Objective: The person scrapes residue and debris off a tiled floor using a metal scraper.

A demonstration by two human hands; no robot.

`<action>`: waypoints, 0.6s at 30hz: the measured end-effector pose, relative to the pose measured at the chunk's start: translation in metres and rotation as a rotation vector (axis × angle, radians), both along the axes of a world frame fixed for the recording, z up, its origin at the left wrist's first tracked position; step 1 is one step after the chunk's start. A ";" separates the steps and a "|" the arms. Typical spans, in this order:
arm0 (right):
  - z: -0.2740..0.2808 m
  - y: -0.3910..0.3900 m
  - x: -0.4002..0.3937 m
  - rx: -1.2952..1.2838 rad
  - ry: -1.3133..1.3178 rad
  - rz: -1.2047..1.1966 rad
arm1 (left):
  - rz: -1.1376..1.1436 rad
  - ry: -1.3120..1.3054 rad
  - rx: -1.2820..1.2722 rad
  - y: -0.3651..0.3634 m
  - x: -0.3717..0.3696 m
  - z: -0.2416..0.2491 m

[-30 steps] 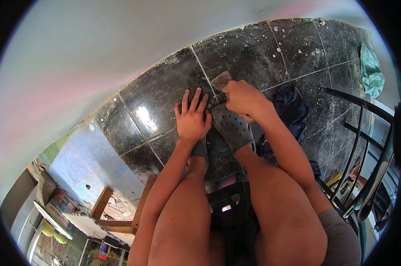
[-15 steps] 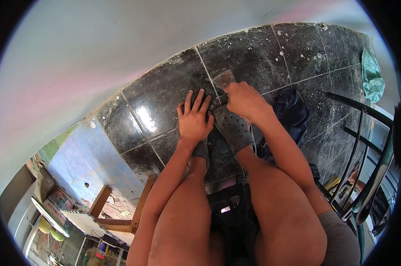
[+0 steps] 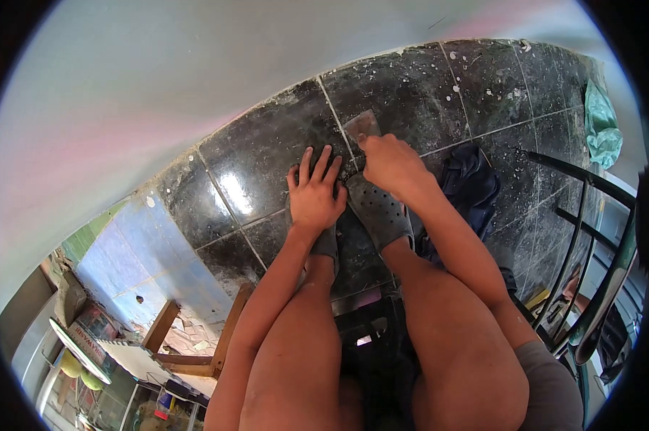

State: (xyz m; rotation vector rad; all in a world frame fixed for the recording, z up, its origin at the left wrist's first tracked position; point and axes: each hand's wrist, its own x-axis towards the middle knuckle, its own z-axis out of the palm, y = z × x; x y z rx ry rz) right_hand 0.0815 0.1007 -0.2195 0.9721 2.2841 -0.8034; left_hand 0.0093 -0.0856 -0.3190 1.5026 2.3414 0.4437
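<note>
Over black, white-speckled floor tiles [image 3: 410, 90], our left hand [image 3: 315, 201] is spread; at its two o'clock, our right hand [image 3: 394, 167] grips a flat grey metal scraper [image 3: 362, 123].

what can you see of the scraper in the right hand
The scraper shows only its flat, wide, grey-brown blade, stained and apparently metal. Any handle is hidden inside the gripping right hand. The broad edge points away from the person, over black floor tiles near a pale grout line; whether it touches them is unclear.
</note>
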 end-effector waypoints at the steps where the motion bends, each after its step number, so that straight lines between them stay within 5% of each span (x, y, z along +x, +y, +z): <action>1: 0.003 0.002 0.000 -0.019 -0.001 -0.005 | -0.003 0.003 0.001 0.000 0.000 0.000; 5: 0.002 0.009 0.009 -0.135 -0.040 -0.040 | 0.002 0.003 -0.005 0.000 0.001 0.000; 12: -0.027 0.028 0.089 0.019 0.212 -0.266 | 0.006 0.007 0.010 0.000 0.002 -0.002; 18: 0.007 0.054 0.174 0.033 0.141 -0.310 | -0.004 0.016 0.021 0.002 0.002 0.000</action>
